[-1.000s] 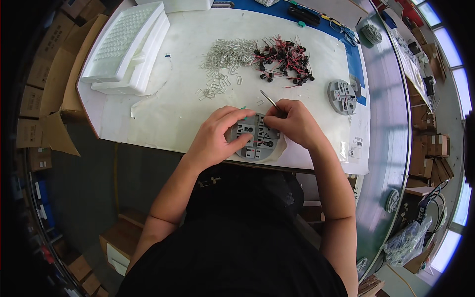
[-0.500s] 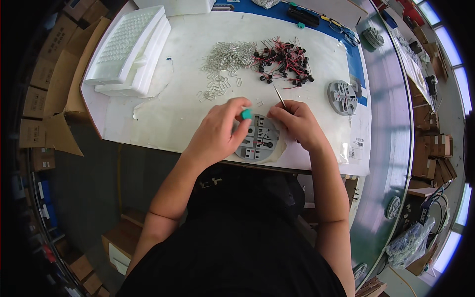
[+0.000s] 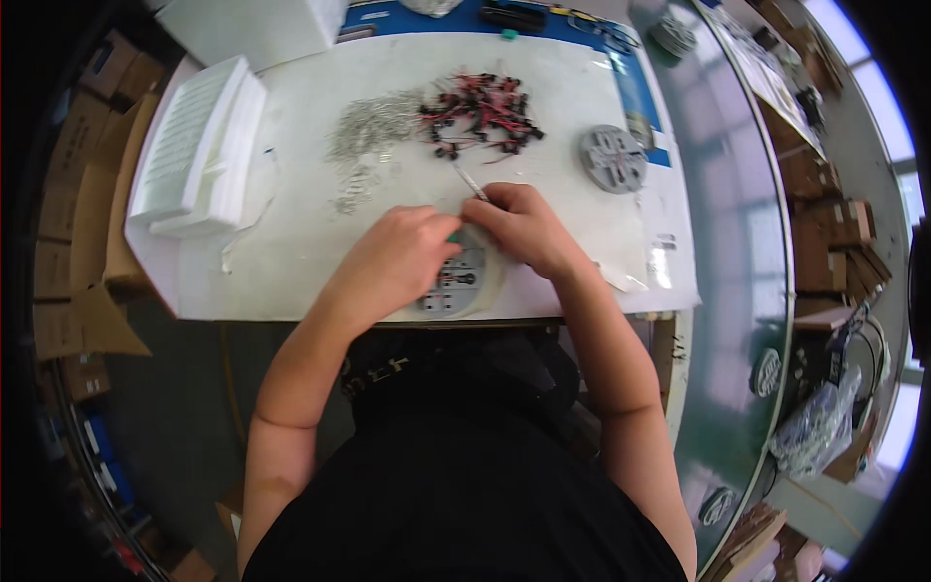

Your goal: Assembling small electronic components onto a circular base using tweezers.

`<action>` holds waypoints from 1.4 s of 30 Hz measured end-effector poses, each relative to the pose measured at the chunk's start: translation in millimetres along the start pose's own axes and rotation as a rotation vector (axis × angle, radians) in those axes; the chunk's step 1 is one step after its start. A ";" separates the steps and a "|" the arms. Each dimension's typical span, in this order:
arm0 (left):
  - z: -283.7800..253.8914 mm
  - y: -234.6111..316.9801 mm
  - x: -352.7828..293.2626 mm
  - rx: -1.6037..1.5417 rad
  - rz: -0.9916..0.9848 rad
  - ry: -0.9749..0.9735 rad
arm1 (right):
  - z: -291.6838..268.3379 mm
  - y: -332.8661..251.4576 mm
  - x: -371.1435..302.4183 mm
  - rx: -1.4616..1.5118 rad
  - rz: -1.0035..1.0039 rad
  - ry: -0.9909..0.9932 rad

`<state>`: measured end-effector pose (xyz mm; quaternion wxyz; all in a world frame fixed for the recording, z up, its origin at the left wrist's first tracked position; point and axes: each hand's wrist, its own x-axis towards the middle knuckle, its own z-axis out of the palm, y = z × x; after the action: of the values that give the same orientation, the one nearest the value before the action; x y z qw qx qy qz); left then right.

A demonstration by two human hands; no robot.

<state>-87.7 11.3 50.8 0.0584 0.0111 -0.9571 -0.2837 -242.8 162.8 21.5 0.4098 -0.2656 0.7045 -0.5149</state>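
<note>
A round grey plastic base (image 3: 454, 293) with slots, small black parts and red bits lies near the table's front edge. My left hand (image 3: 393, 260) is over its left and upper side, fingers closed on a small teal block (image 3: 454, 237) that is mostly hidden. My right hand (image 3: 524, 225) is at the base's upper right, its fingertips close to the left ones. Pinched between its thumb and fingers, a thin pointed metal tool (image 3: 469, 180) points away from me. Whether the teal block touches the base is hard to tell.
Beyond my hands lie a heap of silver wire clips (image 3: 373, 131) and a pile of black parts with red wires (image 3: 485, 112). Another grey base (image 3: 613, 158) sits at the right. White foam trays (image 3: 194, 145) stand at the left. A glass-like surface (image 3: 737, 242) runs along the right.
My view has shifted, so the table's things sit farther left. My left hand has brought the teal block down toward the base, and both hands are closer together.
</note>
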 end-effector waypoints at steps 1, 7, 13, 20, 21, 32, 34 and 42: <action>0.0 1.0 2.9 -0.014 0.026 -0.007 | -0.5 1.7 0.2 -0.005 0.008 0.029; -0.9 -1.6 -3.0 0.127 0.015 0.071 | -0.1 6.6 3.3 0.176 0.024 0.004; 2.2 47.3 -11.3 0.382 -0.163 0.083 | -11.0 -17.7 -19.5 0.304 0.041 0.064; -6.5 39.8 -34.2 -0.082 0.026 0.292 | -33.4 -35.1 -51.0 -0.071 -0.248 0.167; -2.7 34.0 -40.0 -0.069 0.002 0.298 | -32.7 -36.8 -52.7 -0.065 -0.252 0.141; 39.3 -18.9 -62.7 -0.296 -0.129 0.455 | 15.3 -42.7 -48.0 -1.014 -0.253 -0.076; 36.1 -20.9 -62.7 -0.286 -0.142 0.433 | 19.8 -41.6 -44.7 -1.062 -0.257 -0.074; 35.0 -23.3 -61.3 -0.229 -0.124 0.445 | 28.7 -45.4 -42.0 -1.148 -0.264 -0.069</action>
<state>-31.3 14.1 2.5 0.2509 0.1254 -0.8797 -0.3839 -198.6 166.7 73.3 0.1555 -0.5472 0.8176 -0.0889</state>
